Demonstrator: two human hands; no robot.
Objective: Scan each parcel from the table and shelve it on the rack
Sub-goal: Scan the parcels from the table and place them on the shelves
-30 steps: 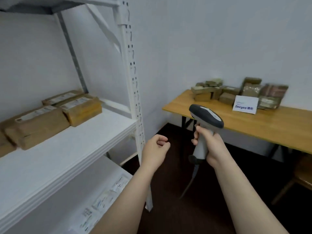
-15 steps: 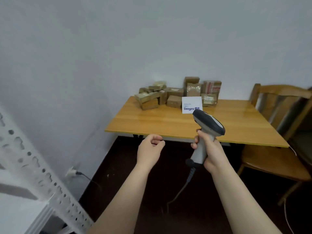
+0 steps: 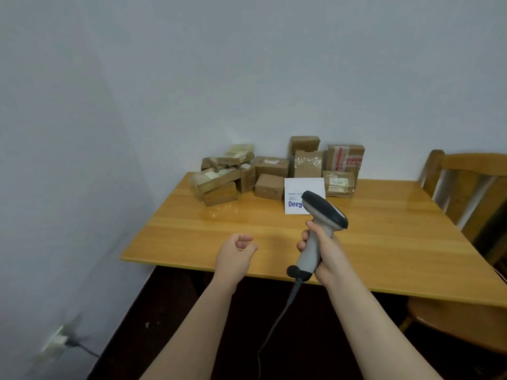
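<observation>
I am at the fetching step: my right hand (image 3: 322,255) grips the scanner (image 3: 325,212), and my left hand (image 3: 236,255), loosely curled and empty, must reach the parcels (image 3: 270,185) at the tabletop's (image 3: 389,242) far edge.

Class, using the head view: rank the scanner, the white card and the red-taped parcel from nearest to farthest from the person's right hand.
1. The scanner: gripped in the right hand itself.
2. The white card: on the table, just beyond the scanner's head.
3. The red-taped parcel: at the back right, behind the card.
</observation>
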